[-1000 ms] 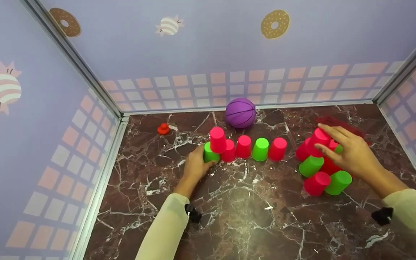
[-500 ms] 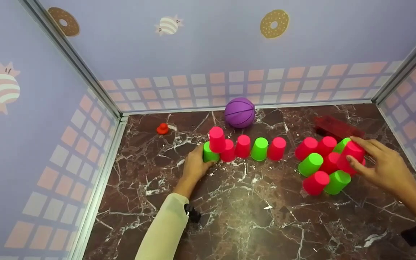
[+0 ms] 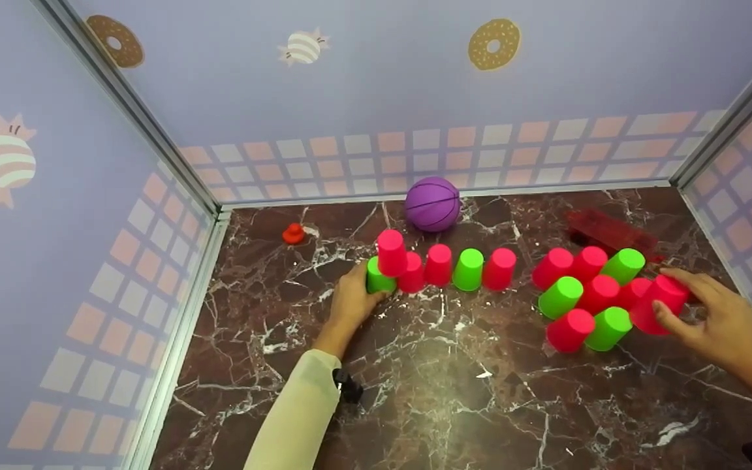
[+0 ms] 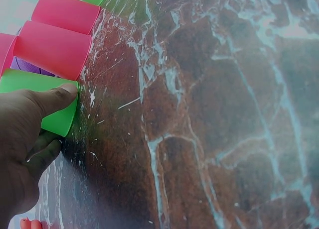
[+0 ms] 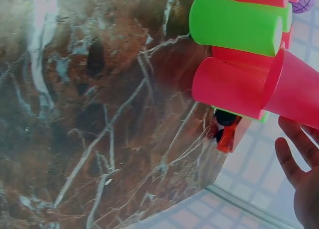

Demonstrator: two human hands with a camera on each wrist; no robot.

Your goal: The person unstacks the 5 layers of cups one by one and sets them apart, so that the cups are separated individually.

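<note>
In the head view my left hand (image 3: 353, 297) grips the upside-down green cup (image 3: 379, 281) at the left end of a row. Its thumb (image 4: 52, 99) lies along that cup near the rim. A pink cup (image 3: 391, 252) is stacked above the green cup and the pink cup (image 3: 412, 274) beside it. Further right in the row stand another pink cup (image 3: 438, 265), a green cup (image 3: 468, 269) and a pink cup (image 3: 499, 269). My right hand (image 3: 719, 323) holds a pink cup (image 3: 660, 303), raised and tilted in the right wrist view, at the right edge of a cup cluster.
The cluster of several pink and green cups (image 3: 561, 297) stands upside down to the right. Behind it lies a red see-through toy (image 3: 611, 232). A purple ball (image 3: 433, 204) sits by the back wall, and a small red duck (image 3: 294, 234) at the left. Walls enclose the marble-patterned surface.
My right hand has carried the pink cup from over the cluster's middle to its right edge, closer to me, uncovering the cups beneath. The left hand has stayed on the green cup.
</note>
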